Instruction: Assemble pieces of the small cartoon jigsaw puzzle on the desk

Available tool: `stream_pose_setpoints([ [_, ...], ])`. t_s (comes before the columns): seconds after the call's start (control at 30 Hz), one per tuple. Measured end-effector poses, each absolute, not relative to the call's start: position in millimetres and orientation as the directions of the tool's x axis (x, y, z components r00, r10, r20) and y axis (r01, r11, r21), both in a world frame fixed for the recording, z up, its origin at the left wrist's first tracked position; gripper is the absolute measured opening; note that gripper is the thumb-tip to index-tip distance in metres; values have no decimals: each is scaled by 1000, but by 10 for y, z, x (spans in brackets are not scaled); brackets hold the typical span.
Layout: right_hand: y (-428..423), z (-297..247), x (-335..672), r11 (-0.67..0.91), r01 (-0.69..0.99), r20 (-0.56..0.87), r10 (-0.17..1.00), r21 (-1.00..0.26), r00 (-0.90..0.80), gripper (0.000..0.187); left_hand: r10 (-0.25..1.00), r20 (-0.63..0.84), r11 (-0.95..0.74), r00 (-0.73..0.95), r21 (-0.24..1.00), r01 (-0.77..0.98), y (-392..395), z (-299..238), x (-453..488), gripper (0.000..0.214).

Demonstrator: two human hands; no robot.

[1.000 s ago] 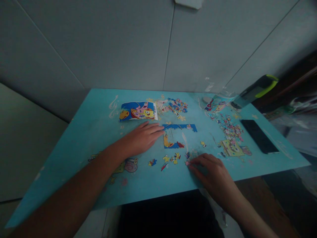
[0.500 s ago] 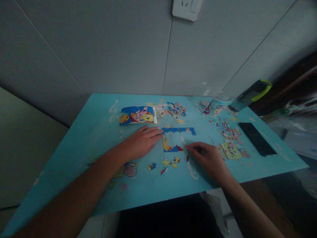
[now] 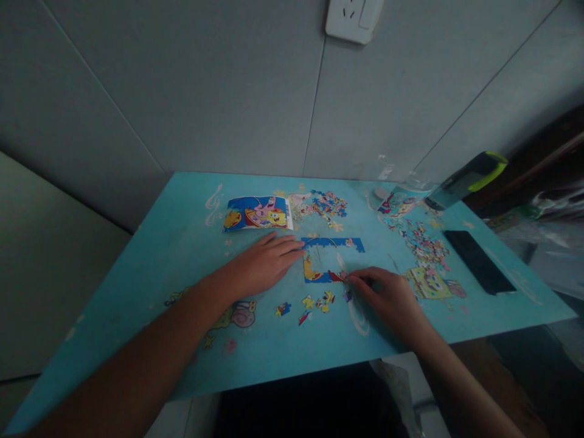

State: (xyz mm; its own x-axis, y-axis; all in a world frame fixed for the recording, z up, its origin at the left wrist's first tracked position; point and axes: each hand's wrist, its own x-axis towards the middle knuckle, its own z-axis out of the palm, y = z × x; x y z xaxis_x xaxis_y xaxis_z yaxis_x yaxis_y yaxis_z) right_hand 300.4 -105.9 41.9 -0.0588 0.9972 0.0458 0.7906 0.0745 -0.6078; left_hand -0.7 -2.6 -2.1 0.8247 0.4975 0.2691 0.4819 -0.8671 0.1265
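A partly joined jigsaw puzzle (image 3: 319, 277) forms a blue-edged frame with an open right side on the table. My left hand (image 3: 269, 258) lies flat with fingers stretched out, its fingertips at the puzzle's upper left corner. At the right end of the lower strip, my right hand (image 3: 381, 292) pinches a small puzzle piece (image 3: 345, 277), mostly hidden by the fingers. Several loose yellow, red and blue pieces (image 3: 308, 302) lie just below the frame. The printed picture sheet (image 3: 258, 213), blue with cartoon figures, lies beyond my left hand.
Loose puzzle pieces lie in one heap (image 3: 331, 204) at the back and another heap (image 3: 426, 243) to the right. A black phone-like slab (image 3: 479, 261) rests at the right. Behind stand a clear container (image 3: 406, 193) and a tilted dark bottle (image 3: 465, 181) on the blue table (image 3: 150, 243).
My right hand has brought its piece down against the right end of the puzzle's lower strip. The left hand keeps its place on the puzzle. The whole view has shifted slightly.
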Motion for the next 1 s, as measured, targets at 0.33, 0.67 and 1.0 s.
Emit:
stream_pose_setpoints([
  [0.33, -997, 298, 2983, 263, 823, 173, 964, -503, -203, 18, 502, 239, -864, 831, 91, 496, -41, 12, 4, 41],
  [0.67, -914, 274, 3100, 390, 857, 173, 920, -338, -351, 18, 506, 244, -861, 827, 95, 499, -42, 2, 0, 42],
  [1.0, -976, 315, 3030, 419, 855, 190, 907, -304, -377, 17, 506, 259, -862, 823, 114, 494, -42, 5, 1, 42],
])
